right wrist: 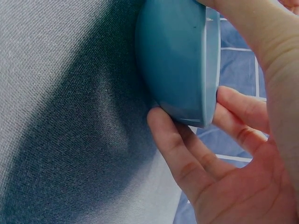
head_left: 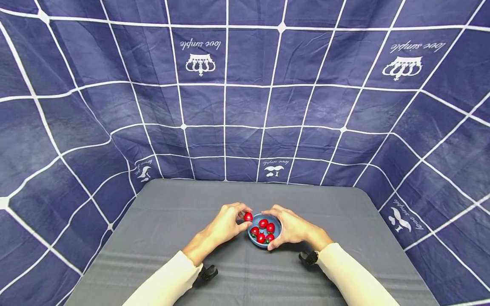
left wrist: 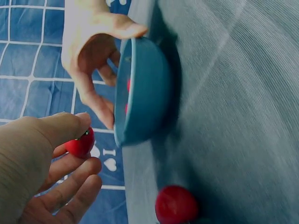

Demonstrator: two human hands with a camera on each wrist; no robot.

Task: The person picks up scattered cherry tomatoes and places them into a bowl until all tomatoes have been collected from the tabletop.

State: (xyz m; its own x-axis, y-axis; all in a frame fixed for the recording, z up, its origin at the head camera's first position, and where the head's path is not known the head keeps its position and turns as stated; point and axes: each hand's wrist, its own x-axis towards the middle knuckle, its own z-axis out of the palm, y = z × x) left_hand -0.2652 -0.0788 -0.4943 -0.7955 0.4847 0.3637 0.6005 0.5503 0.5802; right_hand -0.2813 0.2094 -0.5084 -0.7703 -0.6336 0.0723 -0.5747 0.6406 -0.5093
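Steadying hold on blue bowl (left wrist: 152, 88), light pinch on red tomato (head_left: 248, 216)

Found bowl apparently resting on grey worktop (head_left: 245, 276), mouth upward; taken below as landmark for all places.

Observed right hand (head_left: 292, 227) grasping bowl from its right side, thumb at near rim, fingers curved round to far rim. Judged a steadying hold, spread wide to span the round wall and leave the mouth uncovered on its left. Noted in right wrist view fingertips against the bowl's outer wall, below the rim, probably to check sliding or tipping.

Observed left hand (head_left: 226, 223) just left of bowl, grasping the red tomato between thumb and fingers, remaining fingers loosely bent. Judged a light pinch, suited to a small, smooth, rounded skin likely to slip or bruise under pressure. Noted held tomato above rim level and apart from bowl, green stem end showing near the thumb.

Counted five more tomatoes (head_left: 270, 228) inside bowl, presumably kept from rolling by its curved wall. Unable to rule out others hidden beneath.

Found loose tomato (left wrist: 176, 204) on worktop left of bowl, apart from it; mostly hidden by left hand in head view.

Noted grid-patterned cloth (head_left: 245, 106) hanging beyond bowl, presumably as a backdrop
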